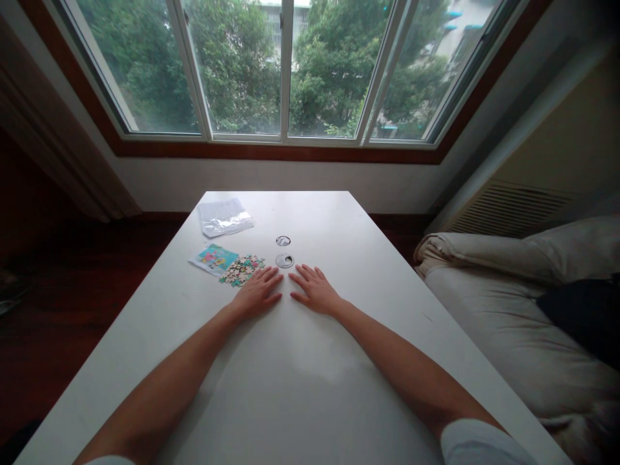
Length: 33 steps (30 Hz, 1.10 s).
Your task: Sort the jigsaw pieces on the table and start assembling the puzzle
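My left hand (pixel 258 292) lies palm down on the white table (pixel 300 381), its fingers stretched out and holding nothing. Just beyond its fingertips and to the left is a heap of small jigsaw puzzle pieces (pixel 241 271). A colourful picture card (pixel 216 258) lies against the heap's left side, seemingly in a clear sleeve. My right hand (pixel 316 289) also rests flat with spread fingers, a small gap from the left one. Ahead of both hands, two round metal-rimmed fittings (pixel 285 260) are set in the tabletop, one behind the other.
A clear plastic bag (pixel 225 217) lies near the table's far left corner. Beyond the table are a wall and a wide window (pixel 284 71) with trees outside. A pale sofa (pixel 494 310) stands along the right; a curtain (pixel 53 123) hangs at left.
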Each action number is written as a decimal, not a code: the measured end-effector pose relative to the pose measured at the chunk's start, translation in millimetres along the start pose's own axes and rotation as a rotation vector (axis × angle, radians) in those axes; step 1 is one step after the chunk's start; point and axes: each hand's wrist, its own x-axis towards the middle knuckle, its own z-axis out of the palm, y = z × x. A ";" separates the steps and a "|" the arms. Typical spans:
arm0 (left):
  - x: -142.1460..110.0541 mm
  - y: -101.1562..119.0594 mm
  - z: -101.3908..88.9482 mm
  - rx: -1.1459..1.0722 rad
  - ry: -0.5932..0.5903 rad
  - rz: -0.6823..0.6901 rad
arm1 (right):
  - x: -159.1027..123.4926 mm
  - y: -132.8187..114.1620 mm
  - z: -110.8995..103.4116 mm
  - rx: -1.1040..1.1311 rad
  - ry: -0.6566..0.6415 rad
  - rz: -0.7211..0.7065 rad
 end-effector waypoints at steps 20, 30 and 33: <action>-0.2 2.9 -2.8 -0.004 -0.006 -0.006 | -0.3 -1.5 -2.1 0.001 -0.016 0.015; -0.6 2.2 -3.0 -0.001 -0.008 -0.003 | -1.3 -1.5 -2.1 0.001 -0.004 0.007; -0.6 1.9 -2.6 -0.006 -0.007 -0.003 | -1.2 -1.4 -2.3 -0.001 -0.002 0.008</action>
